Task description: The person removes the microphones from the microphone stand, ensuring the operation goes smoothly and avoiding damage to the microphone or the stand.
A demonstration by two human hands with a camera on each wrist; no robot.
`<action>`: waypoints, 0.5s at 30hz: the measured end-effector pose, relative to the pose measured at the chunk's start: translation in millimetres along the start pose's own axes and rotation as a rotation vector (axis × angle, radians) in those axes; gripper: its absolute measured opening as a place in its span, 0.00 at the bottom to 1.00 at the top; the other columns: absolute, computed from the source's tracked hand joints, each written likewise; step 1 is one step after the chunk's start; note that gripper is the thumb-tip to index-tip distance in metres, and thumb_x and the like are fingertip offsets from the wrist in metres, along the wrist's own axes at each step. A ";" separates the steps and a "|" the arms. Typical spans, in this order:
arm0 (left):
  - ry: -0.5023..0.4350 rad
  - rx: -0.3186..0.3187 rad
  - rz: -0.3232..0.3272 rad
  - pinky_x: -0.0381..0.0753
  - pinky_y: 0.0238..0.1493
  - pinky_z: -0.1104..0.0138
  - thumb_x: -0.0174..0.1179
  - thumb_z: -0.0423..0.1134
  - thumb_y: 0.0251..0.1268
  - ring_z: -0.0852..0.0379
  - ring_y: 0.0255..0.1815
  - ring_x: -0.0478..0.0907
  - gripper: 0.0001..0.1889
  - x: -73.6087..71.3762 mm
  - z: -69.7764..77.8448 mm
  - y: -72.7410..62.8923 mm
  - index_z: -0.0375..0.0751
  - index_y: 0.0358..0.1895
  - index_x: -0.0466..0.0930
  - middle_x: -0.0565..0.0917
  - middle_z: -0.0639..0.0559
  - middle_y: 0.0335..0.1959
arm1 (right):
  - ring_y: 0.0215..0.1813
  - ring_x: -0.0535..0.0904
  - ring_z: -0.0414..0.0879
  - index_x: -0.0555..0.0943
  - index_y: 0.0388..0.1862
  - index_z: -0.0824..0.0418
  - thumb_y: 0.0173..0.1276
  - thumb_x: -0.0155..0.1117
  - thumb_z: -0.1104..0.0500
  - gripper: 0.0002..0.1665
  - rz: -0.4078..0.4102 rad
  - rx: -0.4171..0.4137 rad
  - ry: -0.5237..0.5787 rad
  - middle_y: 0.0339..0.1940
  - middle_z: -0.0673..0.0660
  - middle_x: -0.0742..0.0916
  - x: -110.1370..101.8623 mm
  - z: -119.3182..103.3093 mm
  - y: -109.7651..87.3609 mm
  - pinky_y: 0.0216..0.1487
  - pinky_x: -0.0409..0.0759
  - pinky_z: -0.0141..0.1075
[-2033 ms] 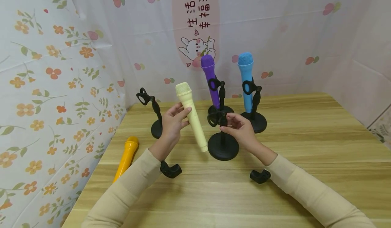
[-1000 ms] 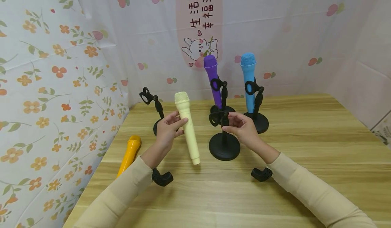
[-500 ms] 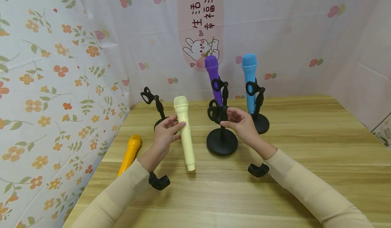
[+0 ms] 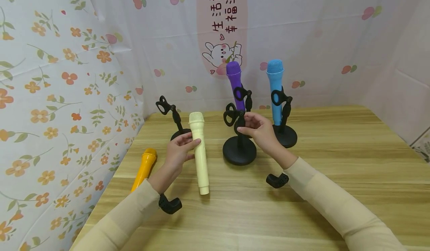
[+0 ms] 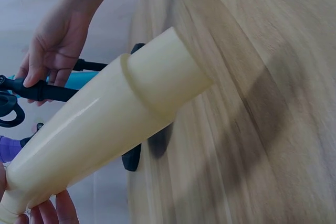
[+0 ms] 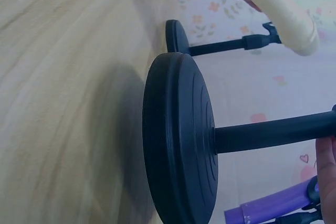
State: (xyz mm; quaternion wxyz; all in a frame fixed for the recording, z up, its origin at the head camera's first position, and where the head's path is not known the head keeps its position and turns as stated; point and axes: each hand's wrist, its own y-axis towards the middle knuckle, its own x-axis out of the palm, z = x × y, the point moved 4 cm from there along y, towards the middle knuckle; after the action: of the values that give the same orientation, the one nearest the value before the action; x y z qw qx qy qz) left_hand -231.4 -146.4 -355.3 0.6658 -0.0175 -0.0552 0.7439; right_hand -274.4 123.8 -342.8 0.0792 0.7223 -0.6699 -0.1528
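Note:
My left hand (image 4: 178, 152) pinches a pale yellow microphone (image 4: 200, 157) partway down its body. Its mesh head points up, and its tail end hangs above the wooden table, casting a shadow in the left wrist view. With my right hand (image 4: 263, 131) I grip the upper pole of a black microphone stand (image 4: 239, 151). The stand's ring clip at the top has no microphone in it and faces left. In the right wrist view, a shadow lies under the round base (image 6: 181, 140). Microphone and stand are apart, side by side.
Behind stand a purple microphone (image 4: 234, 75) and a blue microphone (image 4: 275, 83), each in a black stand. Another black stand (image 4: 176, 118) with a bare clip is at the back left. An orange microphone (image 4: 144, 169) lies on the wooden table (image 4: 235, 213) near its left edge.
The yellow microphone has moved left and lower and become more upright in my left hand. Over the last half second, my right hand has raised the stand and shifted it left.

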 end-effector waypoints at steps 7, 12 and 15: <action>0.024 -0.010 0.002 0.85 0.34 0.63 0.69 0.35 0.60 0.57 0.36 0.80 0.23 -7.2 -4.5 -0.4 0.34 0.58 0.76 0.79 0.46 0.42 | 0.47 0.77 0.48 0.77 0.57 0.66 0.58 0.73 0.67 0.27 -0.005 -0.015 0.005 0.46 0.56 0.81 8.9 -4.3 9.5 0.48 0.77 0.30; 0.053 -0.012 0.005 0.85 0.34 0.63 0.69 0.35 0.60 0.57 0.36 0.79 0.23 -12.8 -8.1 -2.6 0.33 0.57 0.76 0.78 0.47 0.41 | 0.47 0.76 0.47 0.77 0.57 0.66 0.59 0.73 0.67 0.26 -0.004 -0.004 0.011 0.46 0.56 0.81 15.7 -5.8 16.7 0.48 0.77 0.31; 0.074 -0.013 0.010 0.84 0.34 0.63 0.69 0.36 0.60 0.57 0.37 0.78 0.23 -16.9 -10.3 -2.7 0.33 0.57 0.76 0.78 0.46 0.42 | 0.47 0.76 0.48 0.77 0.56 0.65 0.59 0.73 0.67 0.26 0.002 -0.008 0.009 0.46 0.56 0.82 19.3 -7.8 20.6 0.49 0.77 0.32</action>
State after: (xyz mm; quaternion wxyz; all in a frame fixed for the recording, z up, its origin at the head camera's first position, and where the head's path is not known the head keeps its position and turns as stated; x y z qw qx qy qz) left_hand -225.8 -162.3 -366.1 0.6636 -0.0498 -0.0353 0.7456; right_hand -290.3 102.1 -331.1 0.0852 0.7219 -0.6697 -0.1521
